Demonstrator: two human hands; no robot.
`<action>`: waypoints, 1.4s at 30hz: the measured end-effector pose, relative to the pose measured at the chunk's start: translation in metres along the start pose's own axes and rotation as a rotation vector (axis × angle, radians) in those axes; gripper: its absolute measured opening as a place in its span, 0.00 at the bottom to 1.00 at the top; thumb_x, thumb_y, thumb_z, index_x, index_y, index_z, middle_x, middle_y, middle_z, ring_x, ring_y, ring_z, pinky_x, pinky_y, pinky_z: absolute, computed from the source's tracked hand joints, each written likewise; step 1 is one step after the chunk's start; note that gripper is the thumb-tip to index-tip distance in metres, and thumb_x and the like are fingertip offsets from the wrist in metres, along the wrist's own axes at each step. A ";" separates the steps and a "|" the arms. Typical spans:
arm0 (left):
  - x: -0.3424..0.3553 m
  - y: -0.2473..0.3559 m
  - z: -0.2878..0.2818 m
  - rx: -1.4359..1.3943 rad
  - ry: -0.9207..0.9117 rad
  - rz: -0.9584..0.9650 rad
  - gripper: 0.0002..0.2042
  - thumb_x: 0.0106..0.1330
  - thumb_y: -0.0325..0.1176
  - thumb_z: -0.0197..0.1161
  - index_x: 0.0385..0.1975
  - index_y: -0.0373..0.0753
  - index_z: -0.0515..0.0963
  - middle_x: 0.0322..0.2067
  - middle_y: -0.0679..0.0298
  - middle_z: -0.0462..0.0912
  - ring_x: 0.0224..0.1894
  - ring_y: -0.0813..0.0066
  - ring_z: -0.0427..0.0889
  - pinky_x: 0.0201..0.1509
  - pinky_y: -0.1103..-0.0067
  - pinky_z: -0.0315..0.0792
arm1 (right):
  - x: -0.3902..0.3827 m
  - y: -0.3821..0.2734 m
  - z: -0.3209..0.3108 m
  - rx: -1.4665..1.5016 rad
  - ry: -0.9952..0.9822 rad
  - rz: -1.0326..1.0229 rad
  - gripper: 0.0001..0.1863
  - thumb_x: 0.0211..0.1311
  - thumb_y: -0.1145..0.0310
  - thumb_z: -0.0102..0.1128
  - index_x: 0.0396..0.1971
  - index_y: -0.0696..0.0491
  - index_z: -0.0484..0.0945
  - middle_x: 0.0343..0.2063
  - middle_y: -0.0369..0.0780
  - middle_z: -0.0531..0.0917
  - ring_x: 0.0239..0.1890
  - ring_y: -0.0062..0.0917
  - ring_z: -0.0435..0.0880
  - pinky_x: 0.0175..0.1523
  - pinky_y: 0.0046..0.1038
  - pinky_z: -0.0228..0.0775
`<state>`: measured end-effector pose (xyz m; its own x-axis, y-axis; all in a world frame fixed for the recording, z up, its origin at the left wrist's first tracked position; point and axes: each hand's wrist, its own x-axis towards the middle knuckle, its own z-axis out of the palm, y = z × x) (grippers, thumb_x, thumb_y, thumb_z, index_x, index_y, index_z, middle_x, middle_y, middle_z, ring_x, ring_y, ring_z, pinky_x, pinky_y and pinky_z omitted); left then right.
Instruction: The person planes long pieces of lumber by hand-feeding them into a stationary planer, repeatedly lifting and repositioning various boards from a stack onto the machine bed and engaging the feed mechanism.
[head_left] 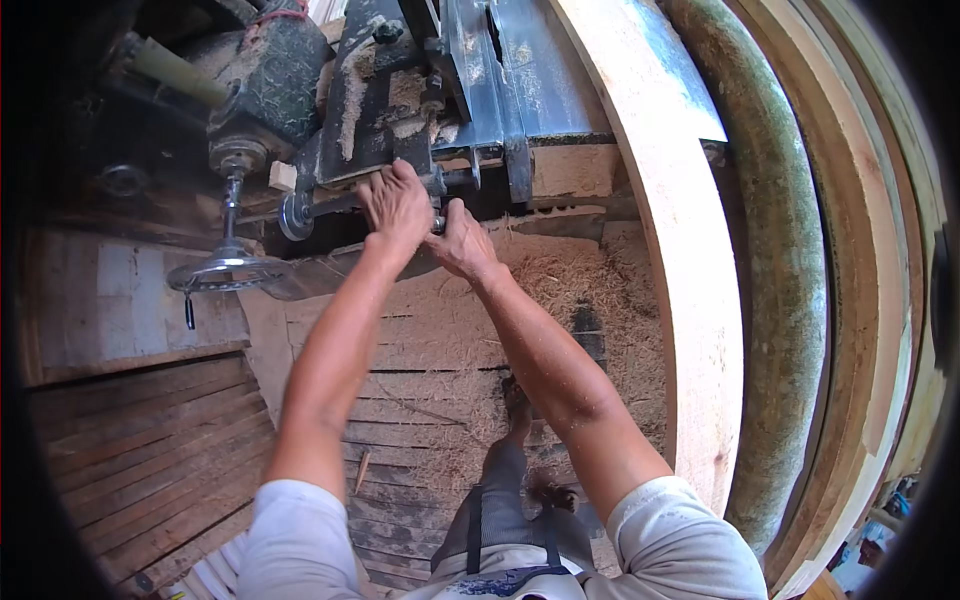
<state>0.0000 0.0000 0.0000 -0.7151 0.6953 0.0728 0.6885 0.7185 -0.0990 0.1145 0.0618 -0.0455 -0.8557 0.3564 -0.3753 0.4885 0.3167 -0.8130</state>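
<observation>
Machine [480, 110], under left hand [397, 205], against right hand [465, 242]

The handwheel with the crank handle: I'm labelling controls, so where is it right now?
In the head view, the handwheel is left of centre, at the lower end of a metal shaft, left of the left hand.

1. Between the forearms, open air lies above the sawdust-strewn plank floor [430, 335], leaving a way back toward the body.
2. Left of the left hand [397, 208], a small metal wheel [296, 216] and, farther out, a chrome handwheel [228, 266] jut into the path.
3. Ahead, the dark metal fence [456, 85] and steel machine table [560, 85] stand in the way.
4. From the right hand [463, 240], room runs rightward until the long squared timber [700, 260] bars that side.
</observation>
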 end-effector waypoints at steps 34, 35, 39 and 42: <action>-1.099 0.283 -0.198 -2.038 -0.839 -0.794 0.20 0.57 0.45 0.67 0.45 0.40 0.78 0.31 0.67 0.83 0.27 0.76 0.83 0.29 0.79 0.80 | -0.973 0.216 0.152 0.755 0.300 0.058 0.34 0.68 0.59 0.54 0.70 0.50 0.53 0.62 0.42 0.68 0.60 0.25 0.68 0.63 0.26 0.61; -1.107 0.260 -0.194 -2.031 -0.819 -0.718 0.19 0.57 0.44 0.67 0.44 0.40 0.78 0.30 0.66 0.83 0.26 0.76 0.83 0.26 0.80 0.80 | -0.971 0.211 0.169 0.773 0.289 0.009 0.35 0.68 0.59 0.54 0.70 0.50 0.52 0.62 0.43 0.68 0.60 0.25 0.68 0.62 0.26 0.61; -1.175 0.209 -0.166 -1.959 -0.762 -0.730 0.25 0.53 0.47 0.69 0.47 0.38 0.77 0.33 0.62 0.83 0.27 0.74 0.83 0.21 0.80 0.78 | -0.996 0.227 0.252 0.827 0.258 -0.078 0.34 0.70 0.58 0.53 0.70 0.51 0.51 0.60 0.40 0.68 0.60 0.23 0.67 0.64 0.26 0.59; -1.270 0.208 -0.154 -1.895 -0.812 -0.746 0.26 0.53 0.46 0.69 0.50 0.38 0.76 0.42 0.59 0.81 0.38 0.71 0.82 0.30 0.75 0.79 | -1.066 0.259 0.304 0.794 0.227 -0.104 0.36 0.69 0.58 0.53 0.70 0.52 0.48 0.64 0.43 0.64 0.65 0.28 0.62 0.67 0.28 0.54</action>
<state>1.0701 -0.7303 0.0396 -0.3634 0.5661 -0.7399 -0.7505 0.2928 0.5925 1.1009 -0.5039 0.0089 -0.7932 0.5548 -0.2510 0.0700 -0.3264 -0.9426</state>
